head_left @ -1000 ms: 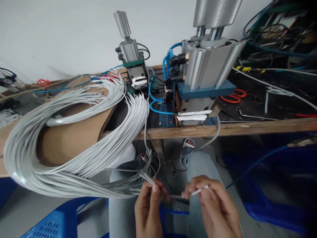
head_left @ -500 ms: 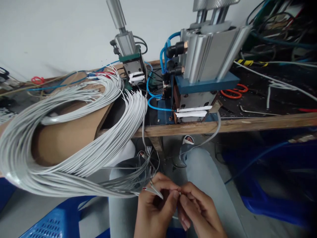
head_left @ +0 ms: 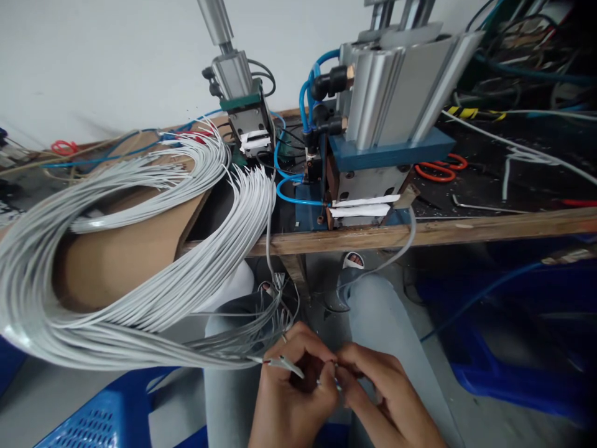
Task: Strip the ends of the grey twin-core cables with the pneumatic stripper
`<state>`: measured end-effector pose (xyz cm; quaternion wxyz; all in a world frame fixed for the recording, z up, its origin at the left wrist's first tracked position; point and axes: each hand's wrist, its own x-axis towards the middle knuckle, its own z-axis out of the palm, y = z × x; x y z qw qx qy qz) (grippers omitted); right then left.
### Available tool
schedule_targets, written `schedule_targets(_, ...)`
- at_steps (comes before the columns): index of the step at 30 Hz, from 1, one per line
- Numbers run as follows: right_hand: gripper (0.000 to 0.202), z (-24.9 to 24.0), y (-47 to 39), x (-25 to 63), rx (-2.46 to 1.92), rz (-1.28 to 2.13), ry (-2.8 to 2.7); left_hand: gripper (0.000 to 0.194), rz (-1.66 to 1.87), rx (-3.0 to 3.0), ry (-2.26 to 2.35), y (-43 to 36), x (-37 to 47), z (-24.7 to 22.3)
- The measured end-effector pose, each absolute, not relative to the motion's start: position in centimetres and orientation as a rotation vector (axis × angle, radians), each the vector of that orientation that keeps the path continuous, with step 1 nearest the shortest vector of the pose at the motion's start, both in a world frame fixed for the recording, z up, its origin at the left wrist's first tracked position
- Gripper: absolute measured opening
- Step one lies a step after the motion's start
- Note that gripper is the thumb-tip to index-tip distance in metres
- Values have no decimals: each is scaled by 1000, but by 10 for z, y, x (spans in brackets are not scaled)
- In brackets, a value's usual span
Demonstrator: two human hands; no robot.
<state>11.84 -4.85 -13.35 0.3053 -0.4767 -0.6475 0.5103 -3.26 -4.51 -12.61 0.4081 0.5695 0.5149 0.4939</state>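
Note:
Above my lap, my left hand (head_left: 293, 398) is closed in a pinch, its thumb and forefinger on thin wire ends (head_left: 337, 386). Beside its forefinger a cut grey cable end (head_left: 291, 367) sticks out, with a reddish core showing at its tip. My right hand (head_left: 380, 389) meets it fingertip to fingertip, pinching the same fine wires; the fingers largely hide them. Left of my hands, a big bundle of grey-white cables (head_left: 186, 280) curves from the bench down over my leg, its lower strands running toward my left hand.
Two pneumatic presses, a small one (head_left: 242, 93) and a larger one (head_left: 387, 99), stand on the bench with blue air hoses. Cardboard (head_left: 116, 267) lies under the cables. The wooden bench edge (head_left: 466, 231) runs ahead. Blue plastic stools (head_left: 97, 410) are at both sides.
My fingertips have shifted slightly along the wires, and bluish-white strands now show between them. The cable end by my left forefinger has turned a little. The view moved slightly.

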Motion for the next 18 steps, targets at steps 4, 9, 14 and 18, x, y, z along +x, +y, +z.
schedule_targets(4, 17, -127, -44, 131, -1330, 1235, -2079, 17, 1065, 1432, 1346, -42, -33, -126)
schedule_targets(9, 15, -121, -32, 137, -1288, 1130, -2331, 18, 750, 1571, 1352, -30, -39, -109)
schedule_targets(14, 14, -124, -26, 138, -1267, 1204, -2388, 21, 467, 1872, 1257, -19, -45, -104)
schedule_targets(18, 15, -129, -26, 139, -1268, 1253, -2306, 21, 457, 1861, 1213, -19, -47, -108)
